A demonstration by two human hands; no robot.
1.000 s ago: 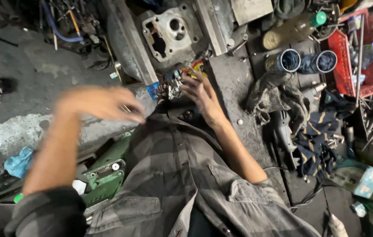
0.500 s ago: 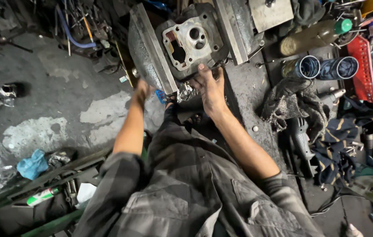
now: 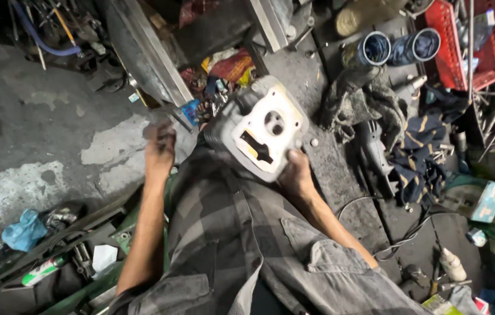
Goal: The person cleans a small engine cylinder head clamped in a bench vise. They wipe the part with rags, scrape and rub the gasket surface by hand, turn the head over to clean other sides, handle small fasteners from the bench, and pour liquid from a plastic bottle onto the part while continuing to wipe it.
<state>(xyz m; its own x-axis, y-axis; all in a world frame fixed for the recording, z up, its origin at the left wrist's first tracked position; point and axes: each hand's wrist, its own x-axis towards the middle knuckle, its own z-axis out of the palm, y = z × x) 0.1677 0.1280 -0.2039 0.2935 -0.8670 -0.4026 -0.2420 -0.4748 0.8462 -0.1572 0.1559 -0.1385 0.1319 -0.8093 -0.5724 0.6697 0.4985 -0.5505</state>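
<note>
My right hand [image 3: 297,175] grips a grey metal engine cylinder head [image 3: 259,131] from below and holds it up over my plaid-shirted lap, its pale flat gasket face turned toward me. My left hand [image 3: 159,149] is blurred, hangs to the left of the part with nothing in it, fingers loosely apart, just above the concrete floor. Both forearms are bare and greasy.
A long metal rail [image 3: 148,52] runs diagonally ahead. Two open cylinders [image 3: 396,48] and a red plastic basket [image 3: 481,41] stand at the upper right. Rags [image 3: 416,146], a power tool [image 3: 376,154] and cables lie right. A blue cloth [image 3: 23,228] and green frame [image 3: 113,233] lie left.
The cylinder head has come off the floor and up toward my lap in my right hand. My left hand has let go and drawn back to the left.
</note>
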